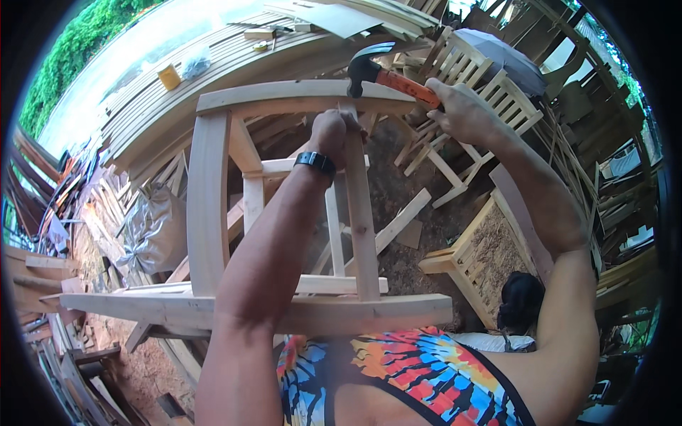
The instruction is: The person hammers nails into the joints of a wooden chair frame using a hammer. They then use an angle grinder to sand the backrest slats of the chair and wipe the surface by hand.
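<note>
In front of me stands a pale wooden frame, with a long top rail [284,94], a wide upright board [209,206] at its left and a lower rail [369,312] nearest my body. A narrower wooden slat [362,220] runs between the two rails at the right. My left hand [329,133], a dark watch on its wrist, is closed round the slat near the top rail; its fingertips are partly hidden. My right hand [463,112] grips the orange handle of a claw hammer [368,69]. The hammer's head is just above the joint of slat and top rail.
Stacked long boards [234,67] lie beyond the frame, bearing a yellow cup [169,77] and a tape measure [261,46]. Slatted wooden chairs [508,99] stand at the far right, a wooden frame piece [462,263] nearer. A silvery sack [156,231] sits left among scrap wood.
</note>
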Demonstrator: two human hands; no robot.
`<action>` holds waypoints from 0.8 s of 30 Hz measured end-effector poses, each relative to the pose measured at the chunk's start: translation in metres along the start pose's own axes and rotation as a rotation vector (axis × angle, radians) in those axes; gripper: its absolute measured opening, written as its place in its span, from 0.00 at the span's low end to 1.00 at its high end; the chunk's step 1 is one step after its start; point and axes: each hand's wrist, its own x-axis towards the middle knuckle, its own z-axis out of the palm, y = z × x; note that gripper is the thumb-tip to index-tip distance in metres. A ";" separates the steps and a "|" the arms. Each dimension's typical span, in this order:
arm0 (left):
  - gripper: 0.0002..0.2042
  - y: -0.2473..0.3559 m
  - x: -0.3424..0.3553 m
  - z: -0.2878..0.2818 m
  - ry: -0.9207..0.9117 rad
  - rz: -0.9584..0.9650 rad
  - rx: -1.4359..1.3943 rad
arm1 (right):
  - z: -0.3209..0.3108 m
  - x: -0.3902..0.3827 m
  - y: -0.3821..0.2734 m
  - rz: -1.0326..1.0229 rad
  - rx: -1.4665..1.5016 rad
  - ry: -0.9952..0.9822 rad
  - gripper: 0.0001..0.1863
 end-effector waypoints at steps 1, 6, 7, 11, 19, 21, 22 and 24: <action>0.05 0.001 0.001 0.001 -0.009 -0.002 0.000 | -0.012 -0.004 -0.005 0.012 0.063 0.001 0.12; 0.01 0.004 -0.010 0.008 0.009 -0.001 0.010 | 0.013 -0.011 -0.003 0.097 0.218 0.271 0.11; 0.01 0.006 -0.005 0.007 -0.003 0.021 0.057 | 0.011 -0.007 0.000 0.096 0.218 0.279 0.11; 0.01 -0.001 -0.004 -0.003 0.009 0.017 0.012 | -0.008 0.001 -0.009 0.050 0.004 -0.028 0.13; 0.08 -0.003 -0.002 -0.007 -0.082 0.007 0.036 | -0.003 -0.011 -0.008 0.181 -0.053 -0.133 0.20; 0.09 0.000 -0.003 -0.010 -0.103 -0.065 -0.043 | -0.002 -0.023 -0.013 0.233 0.125 -0.086 0.20; 0.11 0.003 -0.002 -0.007 -0.122 -0.126 -0.133 | -0.001 -0.034 -0.008 0.246 0.181 -0.045 0.22; 0.15 0.007 0.000 0.005 -0.107 -0.119 -0.142 | 0.006 -0.061 0.008 0.241 0.191 0.038 0.21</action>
